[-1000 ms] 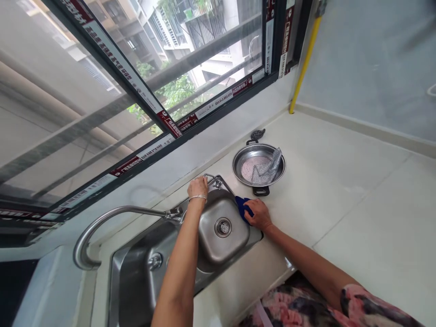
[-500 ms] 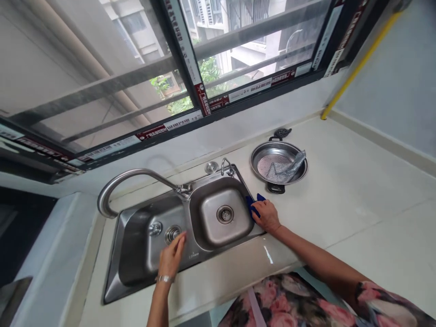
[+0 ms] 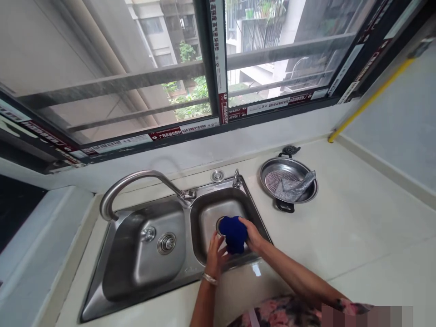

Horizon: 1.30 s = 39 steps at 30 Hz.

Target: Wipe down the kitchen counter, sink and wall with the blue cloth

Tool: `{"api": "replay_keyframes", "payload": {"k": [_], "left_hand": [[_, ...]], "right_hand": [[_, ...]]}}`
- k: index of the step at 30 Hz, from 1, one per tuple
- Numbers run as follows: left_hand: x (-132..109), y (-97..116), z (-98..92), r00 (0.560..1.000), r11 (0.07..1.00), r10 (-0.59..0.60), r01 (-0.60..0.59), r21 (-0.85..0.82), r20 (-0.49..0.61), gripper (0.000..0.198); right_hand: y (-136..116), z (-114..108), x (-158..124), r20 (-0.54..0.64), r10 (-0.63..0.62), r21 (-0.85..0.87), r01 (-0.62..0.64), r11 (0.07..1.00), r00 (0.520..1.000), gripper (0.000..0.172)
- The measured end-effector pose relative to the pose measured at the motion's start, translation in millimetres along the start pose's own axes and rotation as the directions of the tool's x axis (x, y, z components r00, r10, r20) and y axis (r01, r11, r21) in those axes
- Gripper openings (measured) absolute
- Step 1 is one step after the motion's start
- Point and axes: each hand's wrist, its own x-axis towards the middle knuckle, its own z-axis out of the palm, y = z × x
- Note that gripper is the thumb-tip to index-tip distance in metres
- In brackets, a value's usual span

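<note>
Both my hands hold a dark blue cloth [image 3: 233, 233] bunched over the right basin of a steel double sink [image 3: 155, 277]. My left hand [image 3: 215, 252], with a bracelet at the wrist, grips the cloth from the left. From the right, my right hand [image 3: 251, 233] has its fingers closed on the cloth. The cloth hides the right basin's drain. The left basin's drain [image 3: 166, 242] shows.
A curved steel tap [image 3: 136, 181] arches over the left basin. A steel strainer pan [image 3: 289, 184] with a silvery cloth [image 3: 295, 188] in it stands on the counter to the right. Behind runs a window, and a yellow pipe [image 3: 371, 99] climbs the right wall.
My left hand came back from the sink's far corner to the blue cloth. My right hand carried the cloth from the sink's right rim to above the right basin. The view swung left.
</note>
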Motion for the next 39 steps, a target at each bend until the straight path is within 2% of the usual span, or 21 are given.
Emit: {"api": "replay_keyframes", "payload": {"k": [2,5,7,8,10,13,17,18,20,21,22,23,24,25,28,30,31,35,36,37,39], "left_hand": [[10,-8,14.8,0.996,0.998,-0.046,0.049,-0.034,0.071,0.075],[23,-14,24.1,0.999,0.993,-0.029,0.024,0.115,0.046,0.075],[29,-14,25.9,1.0,0.956,0.029,-0.026,0.291,-0.006,0.078],[29,-12,26.3,0.997,0.931,0.069,-0.055,0.361,-0.028,0.079],[24,-4,26.6,0.984,0.875,0.175,-0.148,0.461,-0.016,0.074],[3,27,23.2,0.947,0.739,0.306,-0.299,0.604,0.094,0.051],[-45,112,-3.9,0.888,0.503,0.439,-0.37,0.781,0.137,0.024],[-59,139,-15.2,0.822,0.443,0.559,-0.404,0.801,0.106,0.03],[-83,191,-39.7,0.4,0.122,0.914,-0.43,0.895,0.068,0.041],[-92,214,-51.2,0.18,0.023,0.983,-0.368,0.93,0.047,0.045],[-99,235,-61.5,0.027,-0.032,0.999,-0.301,0.953,0.042,0.05],[-103,252,-70.2,-0.053,-0.047,0.998,-0.243,0.969,0.035,0.057],[-104,266,-77.4,-0.061,-0.025,0.998,-0.211,0.977,0.012,0.068],[-104,277,-83.1,-0.001,0.034,0.999,-0.207,0.978,-0.035,0.078],[-96,294,-95.6,0.329,0.283,0.921,-0.202,0.937,-0.208,0.083],[-91,293,-102.2,0.428,0.364,0.867,-0.194,0.911,-0.255,0.073],[-90,287,-104.5,0.406,0.365,0.876,-0.21,0.907,-0.259,0.069],[-79,217,-93.3,0.137,0.317,0.948,-0.486,0.814,-0.287,0.061],[-73,186,-83.2,0.158,0.352,0.933,-0.588,0.728,-0.323,0.06],[-65,151,-70.7,0.302,0.445,0.896,-0.641,0.626,-0.327,0.061],[-48,78,-42.0,0.716,0.759,0.641,-0.539,0.365,-0.276,0.067]], "right_hand": [[1,4,0,0.081,-0.134,-0.205,0.148,0.968,0.988,0.045],[3,0,3,0.227,-0.378,-0.566,0.437,0.699,0.898,0.037],[4,-6,7,0.251,-0.471,-0.654,0.507,0.561,0.845,0.036],[5,-9,8,0.234,-0.471,-0.648,0.498,0.576,0.85,0.037],[8,-13,8,0.173,-0.366,-0.546,0.399,0.736,0.914,0.04],[15,-10,6,0.081,-0.045,-0.24,0.064,0.969,0.996,0.043],[23,2,-5,0.063,0.333,0.119,-0.339,0.933,0.941,0.033],[24,5,-9,0.081,0.385,0.16,-0.394,0.905,0.919,0.032],[25,8,-15,0.106,0.452,0.195,-0.464,0.864,0.886,0.03],[25,8,-18,0.116,0.476,0.199,-0.49,0.849,0.871,0.03],[26,7,-21,0.136,0.495,0.197,-0.513,0.836,0.858,0.031],[27,5,-24,0.164,0.506,0.191,-0.531,0.826,0.847,0.032],[28,3,-27,0.198,0.511,0.182,-0.544,0.819,0.836,0.033],[29,0,-30,0.232,0.511,0.172,-0.552,0.816,0.827,0.033],[32,-10,-37,0.268,0.485,0.155,-0.534,0.831,0.833,0.031],[32,-16,-40,0.273,0.468,0.162,-0.519,0.839,0.841,0.032],[32,-18,-41,0.272,0.466,0.17,-0.519,0.838,0.842,0.034],[24,-15,-47,0.179,0.439,0.217,-0.47,0.855,0.881,0.041],[21,-12,-50,0.148,0.404,0.218,-0.428,0.877,0.903,0.041],[18,-8,-53,0.13,0.347,0.205,-0.368,0.907,0.929,0.042],[13,1,-59,0.145,0.188,0.102,-0.203,0.974,0.971,0.043]]}}
